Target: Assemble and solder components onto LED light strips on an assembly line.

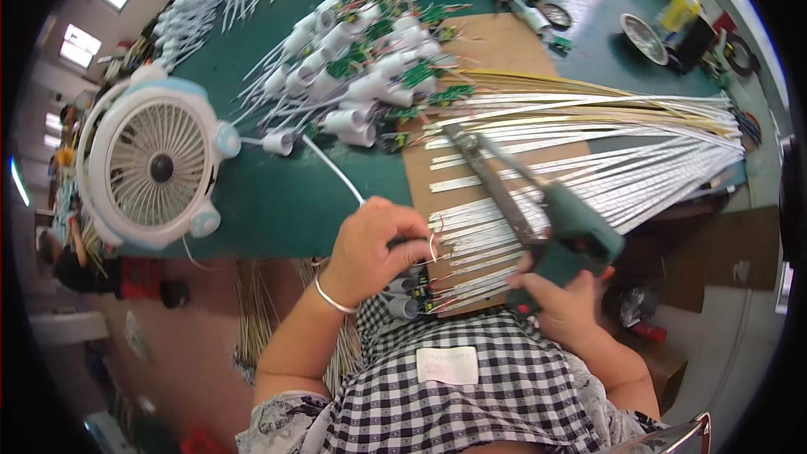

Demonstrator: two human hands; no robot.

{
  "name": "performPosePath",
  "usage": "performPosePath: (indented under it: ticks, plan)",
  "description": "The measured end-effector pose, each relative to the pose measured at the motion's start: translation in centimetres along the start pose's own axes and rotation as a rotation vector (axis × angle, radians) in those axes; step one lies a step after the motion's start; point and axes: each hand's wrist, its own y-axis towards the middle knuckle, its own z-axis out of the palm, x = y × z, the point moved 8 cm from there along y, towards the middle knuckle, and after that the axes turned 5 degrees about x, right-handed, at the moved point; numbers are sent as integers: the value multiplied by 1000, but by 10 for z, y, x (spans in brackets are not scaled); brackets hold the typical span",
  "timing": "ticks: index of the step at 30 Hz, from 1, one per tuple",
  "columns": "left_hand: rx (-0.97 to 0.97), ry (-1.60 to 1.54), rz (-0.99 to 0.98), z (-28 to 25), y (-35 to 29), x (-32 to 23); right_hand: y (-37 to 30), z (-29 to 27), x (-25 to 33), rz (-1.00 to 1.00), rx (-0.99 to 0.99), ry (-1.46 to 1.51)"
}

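Green soldering gun is held by the right hand, grip closed, above silvery strips. Thin wire is pinched in the left hand. Beyond, white cylinders are heaped on the green table.

Far edge of the table cut off; green tool slightly blurred; wire ends by the left fingers too small to tell.

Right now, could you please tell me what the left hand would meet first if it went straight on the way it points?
Beyond the thin wire at its fingers, the left hand would probably meet the ends of the silvery strips first, though depth is unclear.
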Motion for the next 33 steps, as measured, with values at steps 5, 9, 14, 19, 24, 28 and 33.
performPosePath:
  ticks: [5, 9, 14, 19, 24, 28, 33]
  plan:
    - [-2, 23, 196, 30, 8, -31, 15, 24, -8, -51, 166, -149]
    - [0, 143, 256, 46, 7, -42, 23, 38, 1, -148, 181, -128]
    - [17, 255, 315, 58, 5, -52, 24, 32, -11, -66, 142, 9]
    - [40, 205, 370, 64, 5, -54, 22, 26, -9, -108, 70, 43]
    - [21, 198, 316, 64, 7, -57, 22, 13, -10, -191, -71, 174]
    - [74, 269, 344, 63, 15, -69, 25, 10, -8, -237, -55, 366]
    - [128, 293, 210, 60, 17, -60, 23, 12, -5, -263, -72, 289]
